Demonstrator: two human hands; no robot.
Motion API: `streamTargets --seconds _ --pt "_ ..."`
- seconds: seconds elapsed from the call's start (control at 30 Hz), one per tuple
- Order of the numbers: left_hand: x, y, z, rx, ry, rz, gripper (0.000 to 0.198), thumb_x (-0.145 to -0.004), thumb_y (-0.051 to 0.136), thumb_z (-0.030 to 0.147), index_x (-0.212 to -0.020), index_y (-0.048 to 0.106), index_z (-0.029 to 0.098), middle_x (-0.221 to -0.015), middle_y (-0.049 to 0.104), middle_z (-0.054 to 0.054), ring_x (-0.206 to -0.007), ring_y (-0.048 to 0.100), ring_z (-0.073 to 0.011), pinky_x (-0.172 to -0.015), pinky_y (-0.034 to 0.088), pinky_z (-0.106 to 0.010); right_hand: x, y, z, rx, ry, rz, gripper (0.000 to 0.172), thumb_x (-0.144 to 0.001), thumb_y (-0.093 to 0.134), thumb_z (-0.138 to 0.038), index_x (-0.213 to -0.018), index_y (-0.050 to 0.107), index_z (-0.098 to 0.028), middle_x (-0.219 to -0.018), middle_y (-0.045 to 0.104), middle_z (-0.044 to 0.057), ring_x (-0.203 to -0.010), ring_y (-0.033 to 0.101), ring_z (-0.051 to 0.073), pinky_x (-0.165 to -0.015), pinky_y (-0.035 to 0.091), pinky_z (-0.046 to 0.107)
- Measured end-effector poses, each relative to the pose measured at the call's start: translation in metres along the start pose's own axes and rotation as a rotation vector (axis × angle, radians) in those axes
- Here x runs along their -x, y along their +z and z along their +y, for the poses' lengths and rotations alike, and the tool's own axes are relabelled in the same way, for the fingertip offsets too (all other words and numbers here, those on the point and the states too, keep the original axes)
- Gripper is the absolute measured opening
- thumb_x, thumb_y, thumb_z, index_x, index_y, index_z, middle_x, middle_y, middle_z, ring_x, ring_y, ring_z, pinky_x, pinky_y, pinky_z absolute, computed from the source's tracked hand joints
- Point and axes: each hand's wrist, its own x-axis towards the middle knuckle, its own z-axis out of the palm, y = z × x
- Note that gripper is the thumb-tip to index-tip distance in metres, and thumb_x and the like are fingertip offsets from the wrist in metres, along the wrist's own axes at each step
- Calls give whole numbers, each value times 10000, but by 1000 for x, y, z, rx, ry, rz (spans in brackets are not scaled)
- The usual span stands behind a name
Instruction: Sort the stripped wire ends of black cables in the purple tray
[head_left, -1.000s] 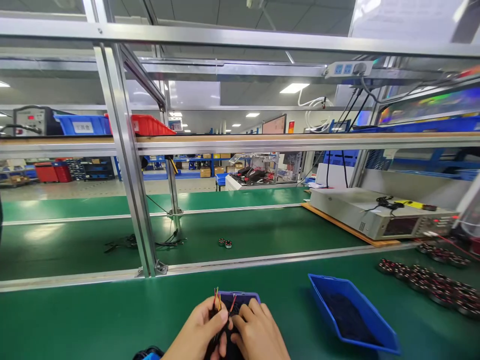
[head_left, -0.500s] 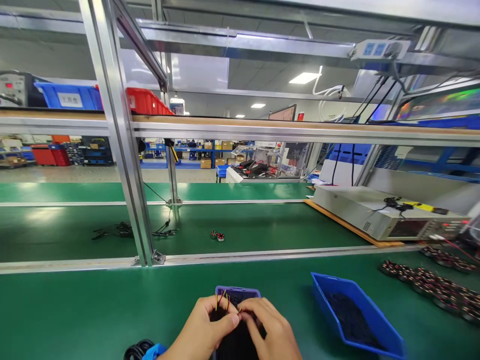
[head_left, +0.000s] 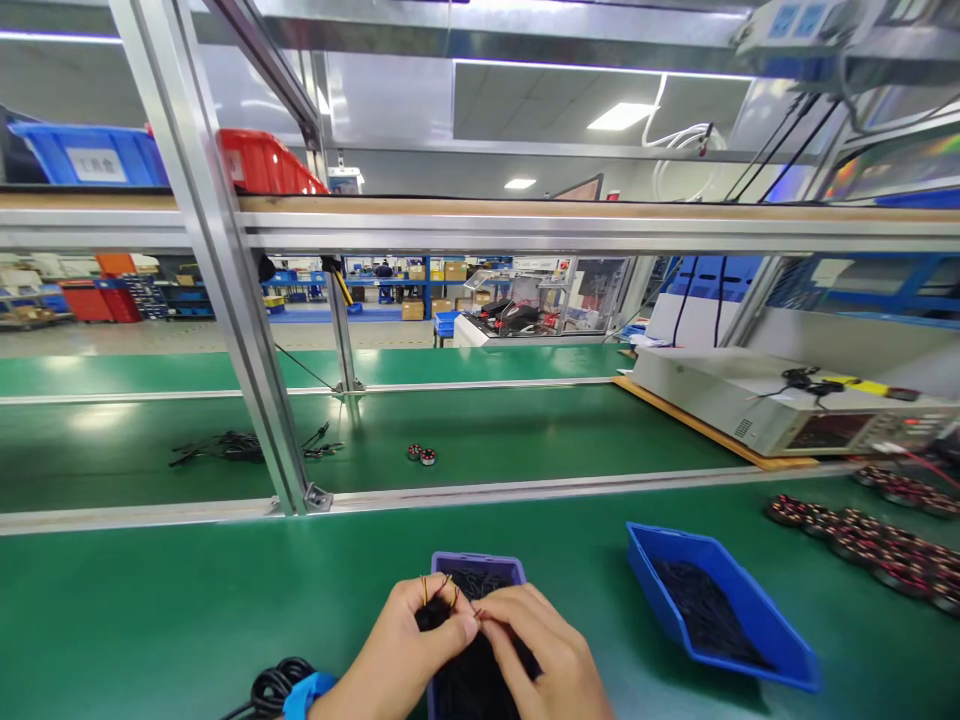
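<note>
Thin red, yellow and black wires (head_left: pixel 425 590) stick up out of my left hand (head_left: pixel 420 640), which is closed around them. My right hand (head_left: pixel 536 640) is closed too, its thumb and fingertips pinching a wire end right beside the left thumb. Both hands are over a purple bin (head_left: pixel 480 560) that holds black pieces, possibly cables or tubing; the hands cover much of it. A blue band (head_left: pixel 306 692) circles my left wrist. Near it lies a coil of black cable (head_left: pixel 281 684).
To the right, a blue bin (head_left: pixel 720 600) holds thin black pieces. Beyond it lie rows of round copper-coloured motor parts (head_left: pixel 862 545). Two more motor parts (head_left: pixel 421 455) lie past the metal rail. A grey instrument (head_left: pixel 780 400) stands back right; an aluminium post (head_left: pixel 225 270) rises at left.
The camera view has shifted a little, so the shelf sits higher in the frame. Both hands keep their grip on the wires over the purple bin, with only slight finger movement.
</note>
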Motion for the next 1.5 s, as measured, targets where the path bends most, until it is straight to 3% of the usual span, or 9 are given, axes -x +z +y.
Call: streamTargets --seconds 0.13,0.23,0.47,0.73,0.97,1.1,1.23,1.5 --pt "2 2 2 -61 0 -20 235 -786 627 380 -682 587 173 -737 605 -16 -772 514 -193 -785 388 -314 1 0 -2 -32 106 122 162 -946 563 -144 -955 695 -237 -868 732 19 -793 704 172 -732 564 232" --pt "3 4 3 -44 7 24 223 -793 612 357 -663 575 180 -701 580 -2 -749 505 -185 -762 381 -301 -1 -3 -3 -15 86 178 147 -929 581 -146 -923 696 -237 -849 727 25 -782 700 185 -752 568 260" --pt "1 4 4 -66 -7 30 201 -767 609 337 -648 576 179 -686 580 -1 -730 500 -182 -746 370 -295 -1 -7 -4 1 10 164 138 -941 567 -160 -947 685 -231 -858 724 57 -785 688 208 -762 578 322" --pt "2 1 4 -58 -6 -6 231 -793 630 371 -681 584 174 -728 598 -11 -759 507 -188 -770 388 -302 -1 -3 -5 -19 2 103 162 -938 560 -119 -929 670 -237 -856 729 19 -792 687 177 -753 571 270" --pt "2 2 2 55 -37 29 379 -782 675 512 -659 531 184 -686 514 15 -706 425 -159 -686 380 -273 3 3 1 30 -40 98 275 -986 519 -166 -1235 619 -227 -907 740 54 -797 711 192 -741 602 281" --pt "2 2 3 46 -61 10 381 -760 693 519 -653 552 182 -679 522 15 -710 438 -164 -692 374 -274 2 1 1 -16 100 231 191 -981 565 -245 -1147 659 -241 -881 744 41 -737 715 183 -715 605 265" --pt "3 2 7 -21 -14 -11 322 -780 671 452 -637 570 182 -683 562 4 -727 480 -177 -727 373 -287 4 1 -2 -164 240 252 155 -962 604 -341 -1021 686 -223 -854 748 51 -714 721 189 -709 611 256" --pt "4 1 10 -97 -3 -50 283 -800 632 407 -644 584 176 -702 577 -6 -746 508 -187 -754 371 -301 3 3 -7 -232 223 288 104 -949 624 -291 -897 688 -228 -820 723 31 -722 705 172 -698 589 222"
